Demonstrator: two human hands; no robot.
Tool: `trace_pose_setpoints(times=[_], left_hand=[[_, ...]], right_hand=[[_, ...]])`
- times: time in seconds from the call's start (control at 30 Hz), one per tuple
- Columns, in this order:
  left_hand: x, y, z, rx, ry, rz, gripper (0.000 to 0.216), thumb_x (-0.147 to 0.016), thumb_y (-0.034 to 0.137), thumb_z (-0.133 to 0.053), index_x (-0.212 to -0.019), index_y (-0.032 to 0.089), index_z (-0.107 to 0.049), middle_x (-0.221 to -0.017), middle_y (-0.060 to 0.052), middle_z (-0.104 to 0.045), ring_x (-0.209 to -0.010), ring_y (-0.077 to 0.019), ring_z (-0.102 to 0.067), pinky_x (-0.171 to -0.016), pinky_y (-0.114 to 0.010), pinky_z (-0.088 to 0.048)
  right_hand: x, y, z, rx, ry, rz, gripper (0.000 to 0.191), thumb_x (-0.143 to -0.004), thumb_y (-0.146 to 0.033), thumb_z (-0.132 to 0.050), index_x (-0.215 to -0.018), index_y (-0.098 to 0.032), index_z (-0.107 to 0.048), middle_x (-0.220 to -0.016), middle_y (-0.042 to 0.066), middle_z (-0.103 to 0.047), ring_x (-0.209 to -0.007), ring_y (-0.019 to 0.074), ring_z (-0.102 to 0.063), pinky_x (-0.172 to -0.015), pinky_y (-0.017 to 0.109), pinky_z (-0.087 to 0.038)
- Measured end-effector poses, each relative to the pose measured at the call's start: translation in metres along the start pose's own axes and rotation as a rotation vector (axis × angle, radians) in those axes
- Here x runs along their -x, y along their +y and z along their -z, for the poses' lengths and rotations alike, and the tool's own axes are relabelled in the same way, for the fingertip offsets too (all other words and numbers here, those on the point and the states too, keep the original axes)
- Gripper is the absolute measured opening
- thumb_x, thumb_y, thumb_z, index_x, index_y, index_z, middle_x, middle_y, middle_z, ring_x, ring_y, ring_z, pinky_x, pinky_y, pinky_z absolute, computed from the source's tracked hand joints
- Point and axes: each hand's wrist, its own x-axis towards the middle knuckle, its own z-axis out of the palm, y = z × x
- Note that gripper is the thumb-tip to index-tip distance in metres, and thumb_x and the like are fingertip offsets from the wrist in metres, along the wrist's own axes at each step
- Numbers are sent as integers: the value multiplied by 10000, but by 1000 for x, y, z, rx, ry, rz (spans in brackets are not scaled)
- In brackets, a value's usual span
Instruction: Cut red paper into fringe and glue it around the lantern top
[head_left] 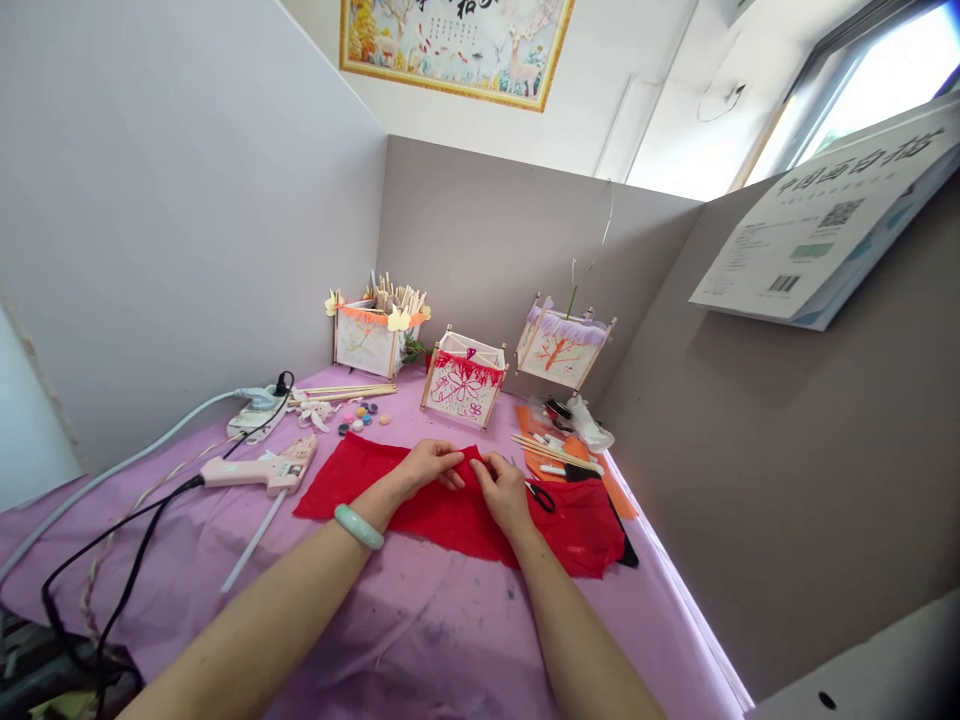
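On red cloth [450, 515] — both hands [429, 466] [505, 492] pinching.

Red on lilac
Red fabric [457, 515] lies on the lilac-covered worktop [420, 630]; pale green bangle [358, 526], pink glue gun [259, 470], red-flowered lantern [465, 385].

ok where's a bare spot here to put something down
Bare purple cloth lies near you, below the red fabric, and further left below the glue gun. Crowded: the back by the lanterns, and right by the scissors.
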Motion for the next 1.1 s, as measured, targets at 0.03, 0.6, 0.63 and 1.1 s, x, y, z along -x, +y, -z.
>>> trace_pose_setpoints(times=[0.03,0.6,0.63,1.1], left_hand=[[0,0,0,-1,9,1,306,-711,371,-645,-813,97,-554,-531,-63,-640,-509,-168,-629,-547,-270,-485],[5,3,-3,-30,-64,-8,365,-638,400,-691,-796,108,-538,-533,-47,-631,-503,-170,-621,-506,-246,-454],[5,2,-2,-27,-52,3,355,-640,390,-690,-795,111,-535,-515,-41,-623,-479,-163,-610,-490,-239,-447],[6,5,2,235,-76,86,89,-794,163,-551,-801,133,-468,-496,-22,-589,-440,-125,-581,-478,-225,-469]], right_hand=[[0,0,0,-25,5,-12,299,-852,-406,-439,-762,-175,-607,-608,5,-571,-557,129,-482,-557,225,-346],[-3,-1,1,-141,2,-57,316,-825,-430,-450,-710,-174,-594,-586,0,-546,-555,132,-463,-551,224,-346],[-3,-1,1,-142,4,-58,315,-826,-429,-450,-711,-173,-594,-592,1,-550,-559,132,-466,-553,223,-347],[-2,1,1,-109,30,-39,299,-835,-402,-465,-727,-158,-601,-588,-7,-526,-559,116,-441,-546,207,-339]])
